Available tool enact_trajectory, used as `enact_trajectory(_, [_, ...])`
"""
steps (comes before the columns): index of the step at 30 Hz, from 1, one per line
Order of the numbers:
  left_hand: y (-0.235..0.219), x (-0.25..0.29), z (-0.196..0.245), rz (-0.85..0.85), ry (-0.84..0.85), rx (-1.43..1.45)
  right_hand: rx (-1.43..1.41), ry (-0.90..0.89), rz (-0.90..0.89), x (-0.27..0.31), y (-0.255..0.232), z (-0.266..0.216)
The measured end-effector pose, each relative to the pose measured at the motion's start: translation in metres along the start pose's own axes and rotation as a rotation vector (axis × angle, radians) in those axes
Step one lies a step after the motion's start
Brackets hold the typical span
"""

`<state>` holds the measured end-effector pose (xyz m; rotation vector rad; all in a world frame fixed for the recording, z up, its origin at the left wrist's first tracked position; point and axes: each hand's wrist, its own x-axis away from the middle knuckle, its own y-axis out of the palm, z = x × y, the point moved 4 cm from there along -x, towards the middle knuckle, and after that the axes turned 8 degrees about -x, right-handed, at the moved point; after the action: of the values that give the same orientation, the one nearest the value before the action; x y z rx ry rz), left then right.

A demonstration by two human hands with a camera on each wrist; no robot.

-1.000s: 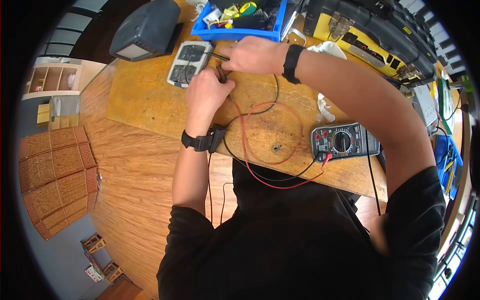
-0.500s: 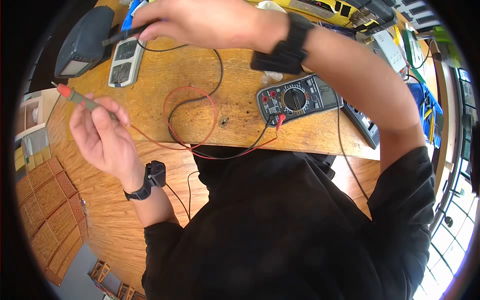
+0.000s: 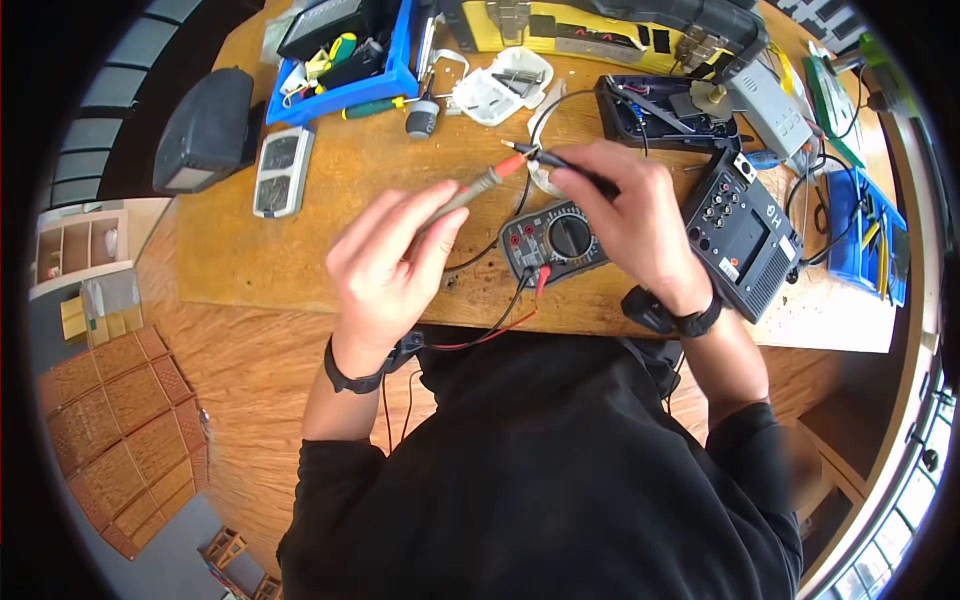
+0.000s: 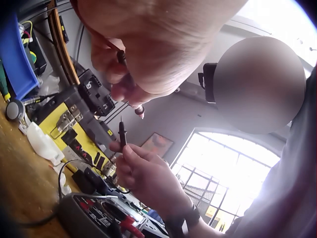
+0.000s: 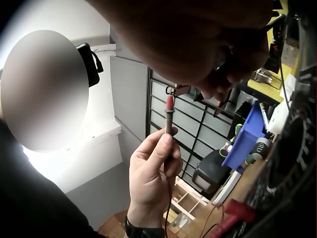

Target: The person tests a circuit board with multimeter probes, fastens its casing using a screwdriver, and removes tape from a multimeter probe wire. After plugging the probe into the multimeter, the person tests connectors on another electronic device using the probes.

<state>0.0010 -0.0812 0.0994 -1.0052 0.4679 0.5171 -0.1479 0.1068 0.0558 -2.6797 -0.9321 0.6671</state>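
My left hand (image 3: 385,258) pinches a grey test probe (image 3: 478,186) with a red end, its thumb and fingers along the barrel. In my right hand (image 3: 640,222) is a black test probe (image 3: 566,164). The two probe ends come close together above the bench and overlap in the head view. From the left wrist, the black probe (image 4: 123,133) shows its thin metal tip pointing up. A multimeter (image 3: 560,238) lies under the hands, partly covered by the right one, with a red plug (image 3: 543,280) and a black lead in its lower sockets.
A grey-white two-windowed case (image 3: 283,172) lies at left beside a dark boxy monitor (image 3: 205,130). Behind are a blue bin (image 3: 400,80), a screwdriver (image 3: 372,108), a white tray (image 3: 490,98) and a yellow-black toolbox (image 3: 590,35). An opened black device (image 3: 712,245) sits at right.
Both hands were together by the grey-white case, then spread apart. Now they have come together over the multimeter, the right hand having swung right with the black probe. The head view has also shifted.
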Motion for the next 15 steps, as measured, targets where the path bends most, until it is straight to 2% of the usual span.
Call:
enact_trajectory(6, [0.023,-0.007,0.006,-0.027,0.059,-0.044,-0.042,0.039,0.056,0.012,-0.005,0.006])
enact_trajectory(8, [0.022,-0.006,0.005,-0.039,-0.009,-0.076,-0.055,0.030,0.085,0.012,-0.008,0.010])
enact_trajectory(15, [0.028,-0.007,0.001,-0.042,-0.032,-0.082,-0.050,-0.036,0.094,0.011,-0.010,0.016])
